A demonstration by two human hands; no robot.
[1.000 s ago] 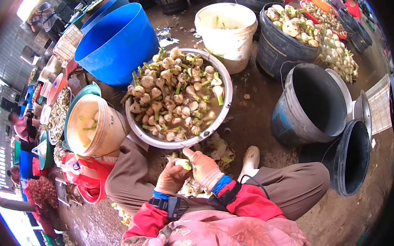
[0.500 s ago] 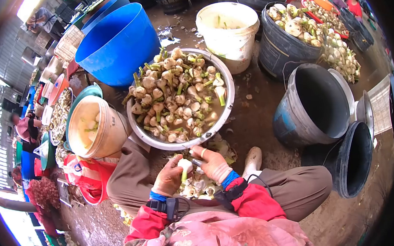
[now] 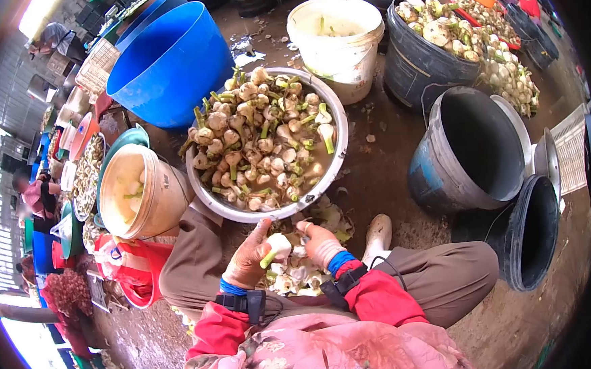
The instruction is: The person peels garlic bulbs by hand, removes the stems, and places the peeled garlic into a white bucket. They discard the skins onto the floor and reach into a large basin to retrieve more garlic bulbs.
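A peeled white garlic bulb [image 3: 279,246] with a green stem rests against my left hand [image 3: 248,257], whose thumb and fingers hold it. To its right is my right hand [image 3: 321,242], fingers curled; a small knife seen earlier cannot be made out there now. Below both hands lies a pile of peeled garlic and skins [image 3: 301,273]. In front of them stands a wide metal basin [image 3: 340,156] with unpeeled garlic bulbs [image 3: 259,136] in brownish water.
A beige bucket [image 3: 164,196] and a red bag [image 3: 134,262] stand left. Beyond the basin are a blue tub [image 3: 173,70] and a white bucket [image 3: 342,63]. Dark buckets [image 3: 436,166] stand right. A person [image 3: 60,40] bends at the far left.
The bulb has turned, with its stem now pointing down-left. My hands have moved slightly apart, and the view has shifted a little.
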